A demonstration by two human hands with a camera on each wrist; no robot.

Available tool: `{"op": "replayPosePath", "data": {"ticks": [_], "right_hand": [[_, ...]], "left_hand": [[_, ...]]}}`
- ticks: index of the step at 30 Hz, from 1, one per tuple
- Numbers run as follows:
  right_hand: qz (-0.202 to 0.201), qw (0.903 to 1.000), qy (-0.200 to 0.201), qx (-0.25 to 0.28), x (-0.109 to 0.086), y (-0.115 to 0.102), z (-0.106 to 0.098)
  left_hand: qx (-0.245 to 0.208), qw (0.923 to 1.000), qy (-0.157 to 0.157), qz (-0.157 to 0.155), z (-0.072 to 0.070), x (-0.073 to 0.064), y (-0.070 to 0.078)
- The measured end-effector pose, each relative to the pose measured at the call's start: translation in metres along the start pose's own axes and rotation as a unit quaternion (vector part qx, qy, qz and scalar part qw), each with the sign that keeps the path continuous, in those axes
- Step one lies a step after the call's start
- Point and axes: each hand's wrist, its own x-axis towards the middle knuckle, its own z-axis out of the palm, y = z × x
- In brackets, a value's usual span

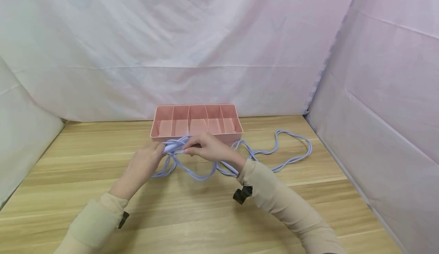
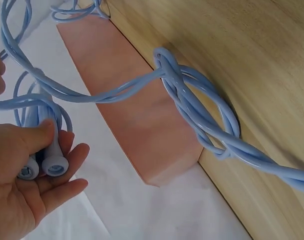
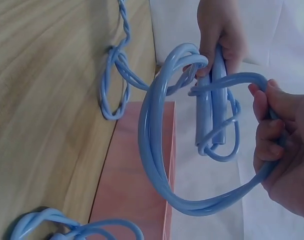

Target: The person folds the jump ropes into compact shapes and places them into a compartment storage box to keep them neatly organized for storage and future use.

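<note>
A light-blue jump rope is held up above the table, its two handles [image 3: 204, 117] lying side by side. My left hand [image 1: 145, 160] grips both handles near their flared ends [image 2: 55, 164], thumb laid across them in the left wrist view. With curled fingers my right hand [image 3: 287, 142] holds a doubled length of the cord [image 3: 157, 150], which hangs in a big loop. Some of the cord passes round the handles. More cord [image 1: 302, 137] trails over the table to the right, and a tangled bunch [image 2: 192, 105] hangs or lies below the hands.
Just beyond the hands stands a pink tray [image 1: 196, 137] divided into several compartments. Under everything is a wood-grain table [image 1: 192, 216]. White cloth [image 1: 205, 48] hangs behind and on both sides. Small black cameras [image 1: 242, 195] are fixed at the wrists.
</note>
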Motion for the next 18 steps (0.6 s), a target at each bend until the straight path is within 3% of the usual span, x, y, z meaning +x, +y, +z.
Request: {"op": "replayPosePath", "data": {"ticks": [6, 18], "right_hand": [[0.007, 0.9995, -0.016, 0.025, 0.008, 0.001, -0.010], [-0.012, 0.9940, -0.042, 0.100, 0.019, 0.018, -0.025]], "left_hand": [[-0.013, 0.9988, 0.005, 0.047, 0.001, 0.000, 0.000], [-0.040, 0.9957, -0.001, 0.084, -0.002, 0.001, 0.002]]}}
